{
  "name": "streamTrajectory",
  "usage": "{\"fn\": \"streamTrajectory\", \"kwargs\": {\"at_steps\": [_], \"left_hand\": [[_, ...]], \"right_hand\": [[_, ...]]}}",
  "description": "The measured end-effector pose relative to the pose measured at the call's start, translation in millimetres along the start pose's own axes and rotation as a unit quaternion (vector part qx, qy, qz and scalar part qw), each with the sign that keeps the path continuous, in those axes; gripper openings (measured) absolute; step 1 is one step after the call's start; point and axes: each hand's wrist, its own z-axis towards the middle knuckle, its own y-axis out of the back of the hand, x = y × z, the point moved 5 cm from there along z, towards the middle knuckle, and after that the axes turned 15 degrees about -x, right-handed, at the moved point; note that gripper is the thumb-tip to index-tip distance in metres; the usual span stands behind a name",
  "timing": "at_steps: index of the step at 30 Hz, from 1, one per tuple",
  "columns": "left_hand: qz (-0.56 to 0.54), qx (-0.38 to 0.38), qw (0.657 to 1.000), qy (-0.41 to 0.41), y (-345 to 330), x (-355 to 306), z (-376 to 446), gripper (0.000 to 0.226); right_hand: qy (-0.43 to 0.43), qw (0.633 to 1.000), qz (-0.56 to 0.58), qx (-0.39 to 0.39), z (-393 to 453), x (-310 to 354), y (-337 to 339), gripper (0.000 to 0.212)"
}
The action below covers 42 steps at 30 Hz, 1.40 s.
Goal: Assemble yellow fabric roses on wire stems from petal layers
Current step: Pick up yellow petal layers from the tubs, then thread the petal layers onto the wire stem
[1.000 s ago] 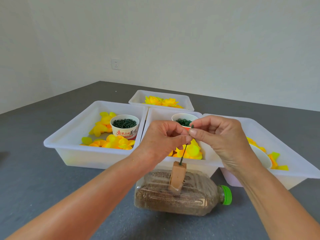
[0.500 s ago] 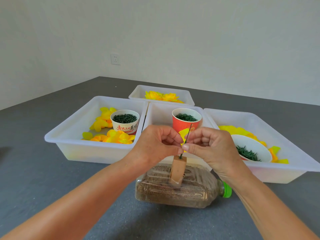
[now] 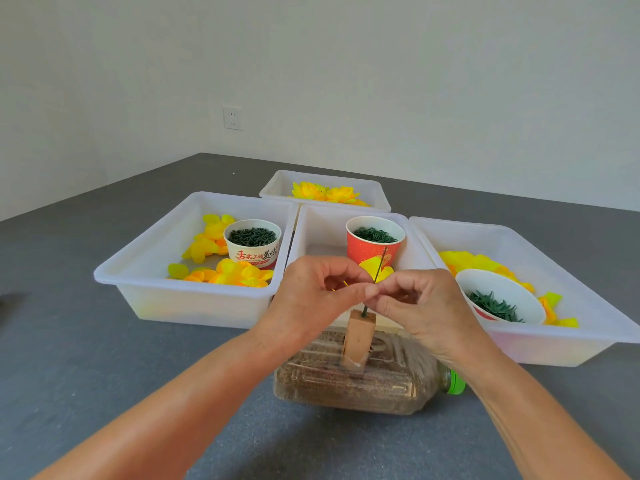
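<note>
Now that both hands have dropped lower on the wire stem standing in the wooden block, the left hand and right hand pinch it together, apparently seating something small.

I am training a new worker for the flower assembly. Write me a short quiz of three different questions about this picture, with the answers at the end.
1. True or false: the wire stem stands in a wooden block fixed on a bottle lying on its side.
2. Which tray holds the red cup? A. left tray B. middle tray C. far tray
3. Fill in: both the left hand and the right hand meet with their fingertips at the ____.

Key: 1 true; 2 B; 3 wire stem.
</note>
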Motion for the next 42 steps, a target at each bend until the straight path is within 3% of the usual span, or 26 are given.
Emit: {"fn": "streamTrajectory", "kwargs": {"at_steps": [8,13,16,18,20,25,27,28,32,37,40,42], "left_hand": [[0.041,-0.03,0.999,-0.016,-6,3,4,0.008],[0.062,0.009,0.998,0.009,2,5,14,0.007],[0.144,-0.049,0.988,-0.003,34,15,40,0.016],[0.277,-0.081,0.957,-0.008,59,25,61,0.01],[0.422,-0.064,0.904,0.001,79,37,79,0.011],[0.635,0.221,0.74,0.023,82,74,90,0.035],[0.672,0.264,0.691,0.016,77,86,89,0.035],[0.682,0.262,0.683,0.013,76,90,89,0.034],[0.661,0.217,0.718,0.03,76,94,93,0.029],[0.57,0.083,0.816,0.044,95,82,106,0.018],[0.46,-0.051,0.883,0.079,114,71,114,0.012],[0.318,-0.113,0.93,0.148,121,67,114,0.011]], "right_hand": [[-0.013,1.0,0.004,-0.005,0,-3,0,0.011],[-0.038,0.999,0.021,-0.004,0,-8,-1,0.01],[-0.048,0.998,0.025,-0.012,0,-10,-2,0.012],[-0.051,0.998,0.031,-0.017,0,-10,-2,0.013],[-0.053,0.998,0.037,-0.017,0,-10,-2,0.011],[-0.062,0.997,0.033,-0.014,1,-11,-2,0.008],[-0.066,0.997,0.033,-0.013,1,-11,-2,0.008],[-0.067,0.997,0.032,-0.011,1,-10,-2,0.008],[-0.068,0.997,0.025,-0.005,0,-9,-2,0.009],[-0.065,0.997,0.038,0.001,0,-7,-2,0.008],[-0.069,0.996,0.048,0.002,0,-7,-3,0.008],[-0.073,0.996,0.054,0.001,0,-7,-2,0.009]]}}
